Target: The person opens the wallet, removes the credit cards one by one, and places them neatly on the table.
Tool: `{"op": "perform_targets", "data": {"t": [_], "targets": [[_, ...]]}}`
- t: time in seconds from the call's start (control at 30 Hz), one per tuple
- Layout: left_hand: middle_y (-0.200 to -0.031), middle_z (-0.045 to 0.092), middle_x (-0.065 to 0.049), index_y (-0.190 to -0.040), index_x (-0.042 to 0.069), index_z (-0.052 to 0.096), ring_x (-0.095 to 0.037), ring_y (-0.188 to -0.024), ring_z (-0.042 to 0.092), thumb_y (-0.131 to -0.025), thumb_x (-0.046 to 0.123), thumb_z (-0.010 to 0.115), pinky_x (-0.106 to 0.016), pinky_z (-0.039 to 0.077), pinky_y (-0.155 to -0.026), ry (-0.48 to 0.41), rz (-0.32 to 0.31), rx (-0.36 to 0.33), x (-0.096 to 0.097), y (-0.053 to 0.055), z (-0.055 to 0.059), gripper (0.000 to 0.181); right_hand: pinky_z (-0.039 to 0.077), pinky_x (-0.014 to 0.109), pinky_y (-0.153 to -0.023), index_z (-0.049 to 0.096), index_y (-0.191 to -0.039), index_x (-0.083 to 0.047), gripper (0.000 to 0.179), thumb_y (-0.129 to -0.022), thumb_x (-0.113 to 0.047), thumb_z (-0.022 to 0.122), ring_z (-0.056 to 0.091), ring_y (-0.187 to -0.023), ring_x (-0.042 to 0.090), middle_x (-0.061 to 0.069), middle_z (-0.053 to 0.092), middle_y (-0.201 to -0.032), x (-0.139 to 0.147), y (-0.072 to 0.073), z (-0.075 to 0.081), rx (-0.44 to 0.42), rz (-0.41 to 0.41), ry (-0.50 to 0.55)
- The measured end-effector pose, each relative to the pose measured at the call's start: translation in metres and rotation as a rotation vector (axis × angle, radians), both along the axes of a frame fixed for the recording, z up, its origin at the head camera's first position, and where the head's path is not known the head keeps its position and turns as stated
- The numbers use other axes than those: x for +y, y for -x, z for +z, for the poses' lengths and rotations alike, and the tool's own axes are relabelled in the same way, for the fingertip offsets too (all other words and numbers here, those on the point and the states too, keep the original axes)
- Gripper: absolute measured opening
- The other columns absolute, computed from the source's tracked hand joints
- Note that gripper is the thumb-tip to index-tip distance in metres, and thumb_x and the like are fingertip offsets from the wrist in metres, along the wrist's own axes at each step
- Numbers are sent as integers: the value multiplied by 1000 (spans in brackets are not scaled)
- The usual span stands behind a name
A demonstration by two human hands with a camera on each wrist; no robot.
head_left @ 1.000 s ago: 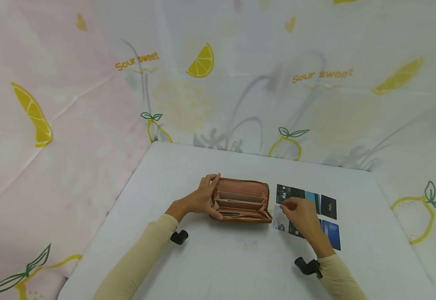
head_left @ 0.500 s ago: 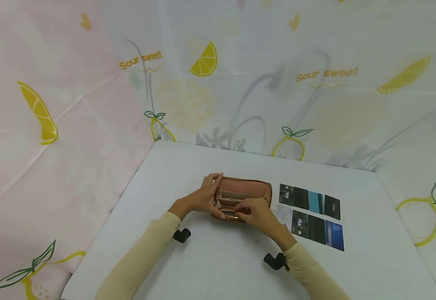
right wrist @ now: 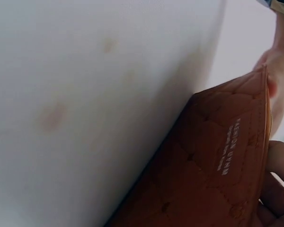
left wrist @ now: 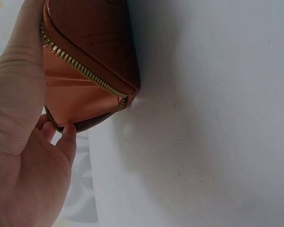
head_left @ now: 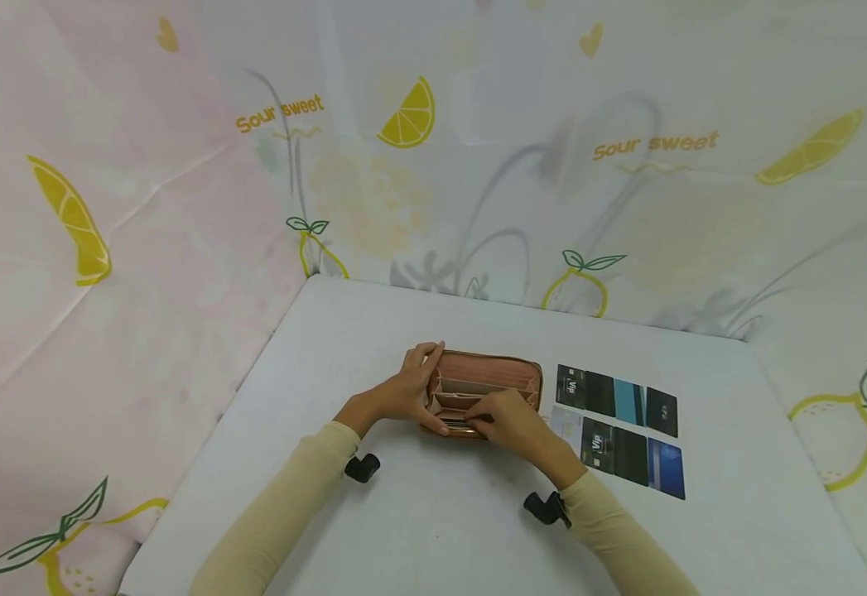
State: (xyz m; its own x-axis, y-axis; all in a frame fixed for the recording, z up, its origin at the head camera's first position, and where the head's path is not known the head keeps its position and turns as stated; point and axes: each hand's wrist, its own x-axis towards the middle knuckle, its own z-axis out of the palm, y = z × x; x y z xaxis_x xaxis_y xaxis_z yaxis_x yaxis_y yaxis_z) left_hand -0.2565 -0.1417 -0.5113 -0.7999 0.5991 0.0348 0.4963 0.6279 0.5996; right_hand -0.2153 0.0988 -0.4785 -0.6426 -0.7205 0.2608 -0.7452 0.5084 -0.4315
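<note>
A brown zip-around wallet (head_left: 488, 365) stands unzipped on the white table, its pleated compartments facing up. My left hand (head_left: 401, 392) grips its left end, thumb at the front edge and fingers behind. In the left wrist view the hand (left wrist: 19, 118) holds the wallet (left wrist: 97, 35) beside its brass zipper. My right hand (head_left: 517, 426) has curled fingers inside the front compartment, by the edges of some cards (head_left: 455, 424). Its fingertips are partly hidden, so I cannot tell whether they pinch a card. The right wrist view shows fingers (right wrist: 280, 158) behind the wallet's stamped front (right wrist: 213, 165).
Right of the wallet, several cards lie in two rows. A white card (head_left: 565, 424) is nearest the wallet, and a blue card (head_left: 666, 469) lies at the lower right. The white table (head_left: 373, 319) meets lemon-printed cloth (head_left: 470, 190) at the back and sides.
My right hand has moved left from the white card to the wallet's front compartment, and has barely shifted there since. The left hand keeps its grip on the wallet.
</note>
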Motion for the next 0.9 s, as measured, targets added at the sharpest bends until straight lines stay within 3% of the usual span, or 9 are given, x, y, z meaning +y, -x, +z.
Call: {"op": "perform_targets", "data": {"t": [0.23, 0.4, 0.6, 0.8, 0.9], "targets": [[-150, 11, -10, -155, 1, -1, -26, -134, 15, -58, 61, 86, -43, 31, -108, -11, 1, 19, 0, -2, 1, 144, 50, 23, -61, 79, -89, -8, 14, -84, 2, 71, 64, -69, 8, 2, 72, -81, -5, 0, 6, 27, 5, -86], [-151, 10, -9, -156, 3, -4, -25, -135, 14, -59, 60, 86, -41, 30, -110, -2, -2, 9, 1, -4, 3, 144, 40, 20, -53, 78, -79, -10, 20, -80, 8, 68, 49, -55, 1, -3, 68, -70, -11, 0, 12, 2, 33, -115], [-151, 11, -11, -155, 1, -2, -26, -134, 16, -59, 59, 87, -42, 31, -109, -8, -5, 25, 1, -5, 2, 143, 34, 20, -51, 72, -71, -13, 23, -83, 6, 69, 38, -54, 2, -7, 57, -61, -14, 0, 12, 25, 47, -195], [-153, 8, -12, -156, 1, -2, -28, -136, 14, -59, 61, 85, -43, 31, -109, 6, -5, 32, 0, -6, 1, 143, 36, 19, -51, 76, -76, -13, 22, -84, 7, 70, 40, -54, 1, -6, 63, -67, -12, -2, 9, -35, 29, -150], [-154, 6, -12, -156, 2, -3, -28, -138, 12, -60, 61, 85, -43, 31, -109, 11, -4, 26, 1, -7, 1, 143, 33, 19, -49, 74, -72, -12, 23, -83, 7, 69, 37, -52, 1, -7, 58, -62, -12, -3, 9, -55, 16, -148]]}}
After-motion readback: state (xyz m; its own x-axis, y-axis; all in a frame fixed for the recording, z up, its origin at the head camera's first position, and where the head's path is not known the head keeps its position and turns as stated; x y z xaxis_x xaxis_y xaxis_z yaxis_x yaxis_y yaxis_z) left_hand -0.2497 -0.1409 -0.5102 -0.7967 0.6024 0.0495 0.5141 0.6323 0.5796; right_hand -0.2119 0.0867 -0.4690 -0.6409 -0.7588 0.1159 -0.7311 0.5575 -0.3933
